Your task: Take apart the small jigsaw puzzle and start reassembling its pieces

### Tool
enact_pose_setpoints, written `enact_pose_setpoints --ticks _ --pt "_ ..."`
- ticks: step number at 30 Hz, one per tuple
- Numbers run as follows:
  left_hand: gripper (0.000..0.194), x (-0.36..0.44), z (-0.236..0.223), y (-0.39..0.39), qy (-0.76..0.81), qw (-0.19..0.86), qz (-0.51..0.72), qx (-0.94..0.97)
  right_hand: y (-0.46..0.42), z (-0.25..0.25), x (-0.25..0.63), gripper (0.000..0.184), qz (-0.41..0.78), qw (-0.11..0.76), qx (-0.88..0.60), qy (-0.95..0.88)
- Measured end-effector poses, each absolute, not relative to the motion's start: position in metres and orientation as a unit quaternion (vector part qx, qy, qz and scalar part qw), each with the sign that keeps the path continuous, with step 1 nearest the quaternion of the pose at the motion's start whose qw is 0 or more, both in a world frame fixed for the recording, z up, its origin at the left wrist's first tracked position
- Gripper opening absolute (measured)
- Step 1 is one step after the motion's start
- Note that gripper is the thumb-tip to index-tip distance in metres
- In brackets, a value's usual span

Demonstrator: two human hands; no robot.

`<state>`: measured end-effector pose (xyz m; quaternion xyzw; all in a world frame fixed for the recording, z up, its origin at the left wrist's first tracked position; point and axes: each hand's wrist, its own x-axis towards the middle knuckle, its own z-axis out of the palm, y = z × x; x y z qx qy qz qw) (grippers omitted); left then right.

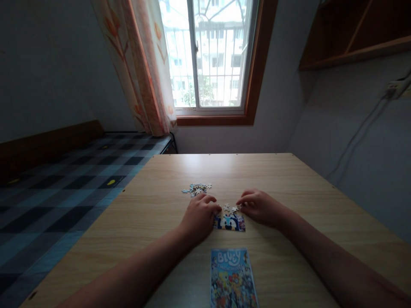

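A partly joined jigsaw puzzle (230, 223) lies on the table, showing a blue cartoon dog's face. My left hand (199, 216) rests at its left edge with fingers curled together; whatever is under the fingertips is hidden. On the upper right side, my right hand (261, 208) has thumb and forefinger pinched at a small pale puzzle piece (235, 209). Another loose puzzle piece (226, 208) lies face down just above the joined part, between the hands. Beyond my left hand sits a heap of loose puzzle pieces (197, 189), some face down.
A colourful picture sheet (233, 278) marked "BLUEY" lies nearest me on the wooden table (154, 209). To the left stands a bed with a checked cover (96, 179). A window (218, 60) with a curtain (144, 68) is ahead; a shelf (356, 55) hangs at right.
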<state>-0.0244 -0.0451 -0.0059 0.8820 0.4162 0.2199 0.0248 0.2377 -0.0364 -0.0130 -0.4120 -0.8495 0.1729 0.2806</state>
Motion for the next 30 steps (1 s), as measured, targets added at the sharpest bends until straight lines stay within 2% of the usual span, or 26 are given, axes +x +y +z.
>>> enact_pose_setpoints --ticks 8,13,16,20,30 --pt "0.027 -0.024 -0.006 -0.043 0.451 0.009 0.235 0.861 -0.030 -0.019 0.234 0.014 0.148 0.274 -0.410 -0.857" --pt "0.038 -0.021 -0.005 -0.049 0.375 0.032 0.255 0.890 -0.030 -0.021 0.231 0.015 0.111 0.283 -0.405 -0.862" --pt "0.036 -0.017 -0.003 -0.055 0.333 0.035 0.245 0.910 -0.032 -0.019 0.230 0.017 0.097 0.287 -0.404 -0.863" --pt "0.032 -0.016 -0.003 -0.058 0.334 0.041 0.220 0.916 -0.032 -0.019 0.228 0.019 0.089 0.297 -0.403 -0.861" --pt "0.038 -0.016 -0.007 -0.054 0.324 0.050 0.227 0.917 -0.035 -0.019 0.218 0.015 0.100 0.342 -0.400 -0.844"
